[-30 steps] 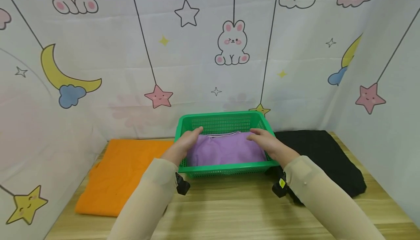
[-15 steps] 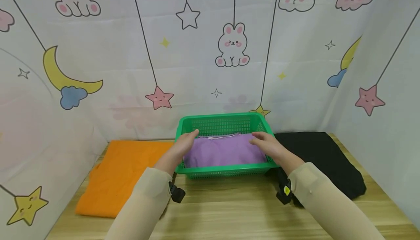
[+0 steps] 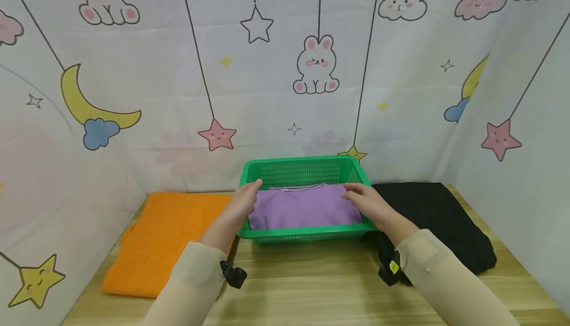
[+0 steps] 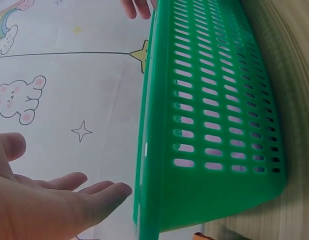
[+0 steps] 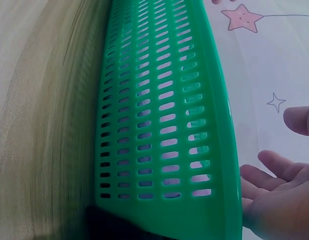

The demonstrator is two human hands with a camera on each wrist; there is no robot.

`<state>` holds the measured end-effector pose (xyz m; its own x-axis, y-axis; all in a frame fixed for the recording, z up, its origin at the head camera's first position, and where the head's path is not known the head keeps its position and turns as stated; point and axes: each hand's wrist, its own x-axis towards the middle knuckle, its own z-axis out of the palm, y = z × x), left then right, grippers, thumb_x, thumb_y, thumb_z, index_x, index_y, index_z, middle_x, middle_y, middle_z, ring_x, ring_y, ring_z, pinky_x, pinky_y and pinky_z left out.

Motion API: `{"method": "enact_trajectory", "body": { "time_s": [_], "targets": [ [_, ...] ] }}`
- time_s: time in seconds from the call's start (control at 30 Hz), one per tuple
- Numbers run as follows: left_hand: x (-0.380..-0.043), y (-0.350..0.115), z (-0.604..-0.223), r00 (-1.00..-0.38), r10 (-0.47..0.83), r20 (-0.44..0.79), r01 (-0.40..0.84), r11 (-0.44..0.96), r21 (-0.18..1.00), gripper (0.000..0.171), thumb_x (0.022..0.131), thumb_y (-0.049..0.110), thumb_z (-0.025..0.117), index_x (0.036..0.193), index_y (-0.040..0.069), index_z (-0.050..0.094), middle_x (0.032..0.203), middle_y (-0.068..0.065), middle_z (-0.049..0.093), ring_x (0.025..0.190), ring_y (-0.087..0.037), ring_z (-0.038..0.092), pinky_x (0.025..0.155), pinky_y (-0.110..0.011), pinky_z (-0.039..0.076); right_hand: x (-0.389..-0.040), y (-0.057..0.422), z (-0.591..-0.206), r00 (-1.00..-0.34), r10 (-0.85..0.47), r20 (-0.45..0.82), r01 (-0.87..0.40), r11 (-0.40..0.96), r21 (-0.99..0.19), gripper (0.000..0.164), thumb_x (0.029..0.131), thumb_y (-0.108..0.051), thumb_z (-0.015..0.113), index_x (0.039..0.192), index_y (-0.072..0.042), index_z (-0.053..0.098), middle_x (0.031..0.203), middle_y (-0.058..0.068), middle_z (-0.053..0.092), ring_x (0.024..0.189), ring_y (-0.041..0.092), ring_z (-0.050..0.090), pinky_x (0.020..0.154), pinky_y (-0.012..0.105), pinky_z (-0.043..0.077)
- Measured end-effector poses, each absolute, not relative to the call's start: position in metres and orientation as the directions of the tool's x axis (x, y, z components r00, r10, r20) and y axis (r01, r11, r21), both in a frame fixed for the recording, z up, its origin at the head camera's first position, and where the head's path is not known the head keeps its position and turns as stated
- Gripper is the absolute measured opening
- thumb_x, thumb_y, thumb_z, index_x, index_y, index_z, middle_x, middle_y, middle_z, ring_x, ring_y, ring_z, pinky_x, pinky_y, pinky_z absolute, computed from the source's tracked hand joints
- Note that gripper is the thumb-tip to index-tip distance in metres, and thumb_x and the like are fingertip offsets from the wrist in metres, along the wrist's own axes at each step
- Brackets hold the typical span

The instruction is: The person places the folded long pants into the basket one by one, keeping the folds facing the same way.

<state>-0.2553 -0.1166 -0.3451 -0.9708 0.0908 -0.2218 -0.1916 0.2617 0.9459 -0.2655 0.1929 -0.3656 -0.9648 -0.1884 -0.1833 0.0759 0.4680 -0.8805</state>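
A folded purple cloth [image 3: 307,208] with a striped edge at its back lies in a green plastic basket [image 3: 307,233] at the middle of the table. Over the basket's left rim hovers my left hand [image 3: 238,205], fingers loosely extended and holding nothing. My right hand [image 3: 374,206] is above the right rim, its fingers relaxed and apart from the cloth. In the left wrist view the left hand [image 4: 59,200] shows beside the basket's slotted wall [image 4: 214,100], palm up to that camera. The right wrist view has the right hand [image 5: 282,195] close to the basket's rim, nothing in its grasp.
A folded orange cloth [image 3: 165,242] lies on the wooden table [image 3: 307,291] left of the basket. To the right is a folded black cloth [image 3: 438,222]. A white curtain [image 3: 267,98] with cartoon prints stands behind and at both sides.
My left hand has drawn leftward off the purple cloth toward the basket's rim. The right hand has shifted slightly to the right. The cloth's left side looks flatter.
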Motion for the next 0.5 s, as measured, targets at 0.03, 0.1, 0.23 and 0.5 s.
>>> {"method": "enact_trajectory", "body": {
  "time_s": [0.03, 0.1, 0.23, 0.5],
  "targets": [
    [-0.2539, -0.1168, -0.3452, -0.971, 0.093, -0.218, -0.188, 0.261, 0.947, 0.067, 0.1, 0.047, 0.033, 0.147, 0.001, 0.024, 0.152, -0.021, 0.025, 0.14, -0.039, 0.026, 0.113, -0.053, 0.024, -0.2643, 0.1928, -0.3653, -0.965, -0.195, -0.178, 0.069, 0.464, -0.883, 0.058, 0.098, -0.032, 0.046, 0.149, -0.009, 0.027, 0.155, 0.015, 0.024, 0.142, 0.035, 0.023, 0.113, 0.054, 0.023],
    [-0.2513, -0.1171, -0.3458, -0.972, 0.097, -0.213, -0.182, 0.26, 0.948, 0.067, 0.1, 0.047, 0.033, 0.147, 0.0, 0.024, 0.151, -0.021, 0.027, 0.139, -0.039, 0.028, 0.112, -0.053, 0.026, -0.2622, 0.1931, -0.3649, -0.965, -0.198, -0.173, 0.065, 0.457, -0.887, 0.057, 0.099, -0.031, 0.045, 0.148, -0.008, 0.028, 0.155, 0.015, 0.024, 0.142, 0.035, 0.022, 0.114, 0.053, 0.022],
    [-0.2482, -0.1177, -0.3482, -0.973, 0.105, -0.206, -0.175, 0.247, 0.953, 0.068, 0.1, 0.048, 0.034, 0.147, 0.0, 0.023, 0.152, -0.021, 0.027, 0.138, -0.039, 0.03, 0.112, -0.051, 0.027, -0.2589, 0.1948, -0.3656, -0.965, -0.203, -0.168, 0.062, 0.446, -0.893, 0.056, 0.099, -0.03, 0.045, 0.148, -0.009, 0.029, 0.154, 0.015, 0.026, 0.142, 0.035, 0.022, 0.114, 0.053, 0.022],
    [-0.244, -0.1181, -0.3525, -0.978, 0.108, -0.181, -0.156, 0.207, 0.966, 0.066, 0.1, 0.045, 0.035, 0.147, 0.0, 0.025, 0.151, -0.021, 0.03, 0.138, -0.04, 0.03, 0.112, -0.05, 0.028, -0.258, 0.197, -0.368, -0.967, -0.207, -0.152, 0.052, 0.421, -0.905, 0.055, 0.1, -0.031, 0.044, 0.148, -0.009, 0.029, 0.153, 0.016, 0.027, 0.141, 0.035, 0.026, 0.113, 0.053, 0.025]
  ]
}}
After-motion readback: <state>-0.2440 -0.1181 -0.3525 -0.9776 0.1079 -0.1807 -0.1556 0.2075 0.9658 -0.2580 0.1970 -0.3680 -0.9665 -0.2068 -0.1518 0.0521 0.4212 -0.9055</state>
